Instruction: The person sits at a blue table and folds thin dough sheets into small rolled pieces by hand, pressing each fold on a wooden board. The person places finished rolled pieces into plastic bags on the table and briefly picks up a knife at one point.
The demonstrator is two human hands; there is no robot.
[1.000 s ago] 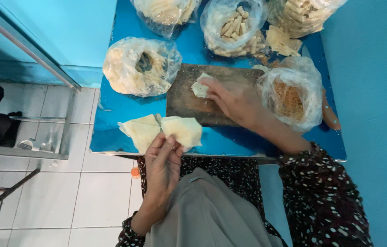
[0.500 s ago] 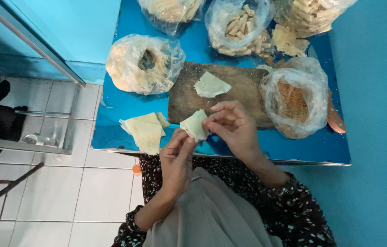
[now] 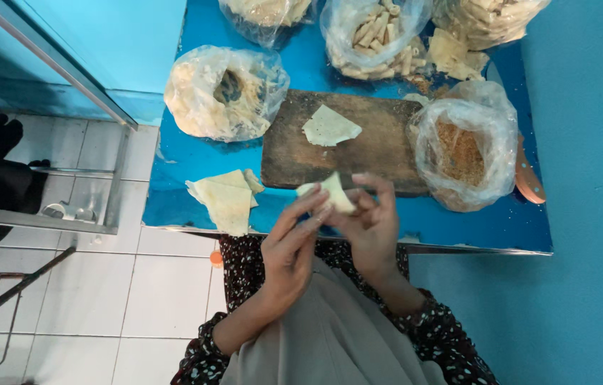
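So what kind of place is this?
Likely a small home or stall food-prep spot: a wooden board on a blue table, bags of rolled snacks, both hands folding a pastry wrapper.

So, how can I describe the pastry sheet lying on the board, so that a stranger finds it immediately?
Start at the blue table and find the dark wooden board in its middle. One pale, roughly triangular pastry sheet lies flat on it, alone. Unlike the stack of sheets at the table's near edge or the piece between both hands, nothing touches it.
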